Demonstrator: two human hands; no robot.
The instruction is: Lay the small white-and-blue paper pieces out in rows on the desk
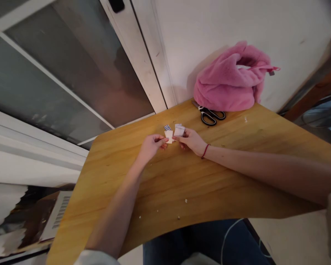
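Note:
My left hand (pixel 153 146) pinches a small white paper slip (pixel 169 137) between thumb and fingers. Close beside it, my right hand (pixel 191 141) grips a few small white paper pieces (pixel 179 130), the thumb lying across their lower edge. Faint marks show on these pieces, too small to read. Just beyond the left slip is a small blue-and-white printed piece (pixel 167 127); whether it lies on the table or is held I cannot tell. Both hands are over the far half of the wooden table (pixel 154 184). A red cord circles my right wrist.
Black-handled scissors (pixel 209 116) lie at the back, against a pink plush bag (pixel 231 82) by the white wall. Tiny white scraps (pixel 186 201) dot the table's near side. A framed glass door (pixel 79 66) borders the far left edge.

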